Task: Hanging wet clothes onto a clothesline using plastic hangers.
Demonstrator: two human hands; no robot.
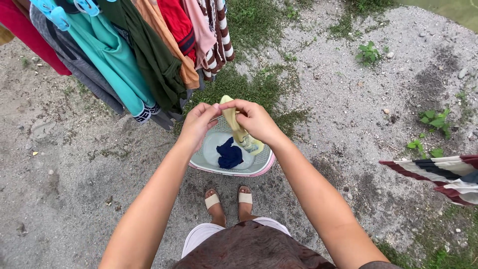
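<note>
A pale yellow cloth (238,127), twisted into a damp-looking rope, hangs between both hands above the basket (259,167). The left hand (198,122) pinches its top end with closed fingers; the right hand (256,119) is closed around it just beside, and the rest of the cloth trails down toward the basket's far right rim. What garment it is I cannot tell, since it is bunched tight.

The grip is only at the top, so the cloth could slip from the fingers; as it hangs near the rim, it might miss the basket and land on the gravel and dirt.

Inside the basket lies a dark blue cloth (230,153). The basket sits on the ground just beyond the sandalled feet (228,199). To the far left a row of hung clothes (134,55) crowds close to the left hand, red, teal, green, orange and striped. At the near right edge a striped cloth (443,177) juts in. Grass (249,84) patches the ground beyond.
</note>
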